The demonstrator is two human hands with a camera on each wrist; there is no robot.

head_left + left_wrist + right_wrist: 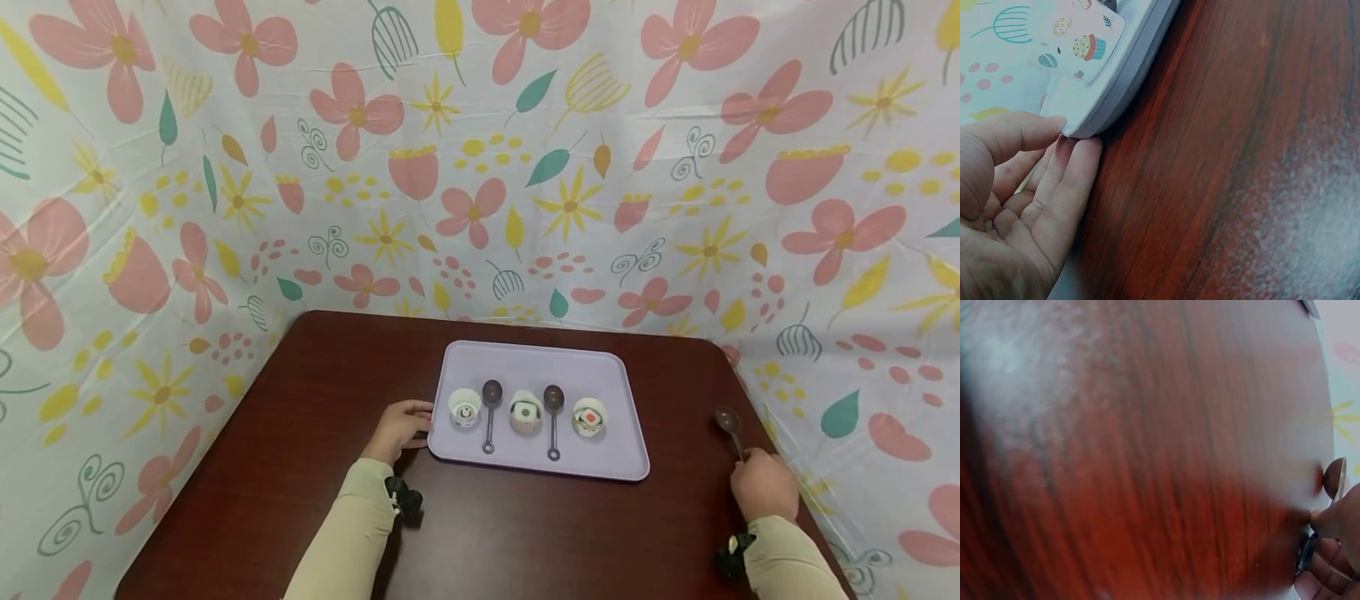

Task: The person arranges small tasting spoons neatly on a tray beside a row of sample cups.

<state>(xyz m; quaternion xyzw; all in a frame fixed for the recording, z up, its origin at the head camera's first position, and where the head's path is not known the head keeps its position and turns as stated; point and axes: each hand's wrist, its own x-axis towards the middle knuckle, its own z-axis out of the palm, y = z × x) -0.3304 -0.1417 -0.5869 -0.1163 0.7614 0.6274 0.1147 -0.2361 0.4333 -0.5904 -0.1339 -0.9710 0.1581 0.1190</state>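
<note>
My left hand (393, 429) grips the left edge of a pale lilac tray (540, 358); in the left wrist view the thumb lies on the rim and the fingertips are under it. Three small printed cups, a left one (467, 423), a middle one (525, 427) and a right one (587, 431), stand on the tray with small sushi-like pieces inside. Between them lie two dark measuring spoons, one left (491, 393) and one right (553, 400). Near the table's right edge my right hand (765, 485) holds another dark measuring spoon (727, 421) by its handle, bowl pointing away.
The dark brown wooden table (510, 533) carries the tray toward its far side. A floral curtain (480, 208) hangs behind the table and along both sides, close to the right hand. Each wrist wears a small black camera.
</note>
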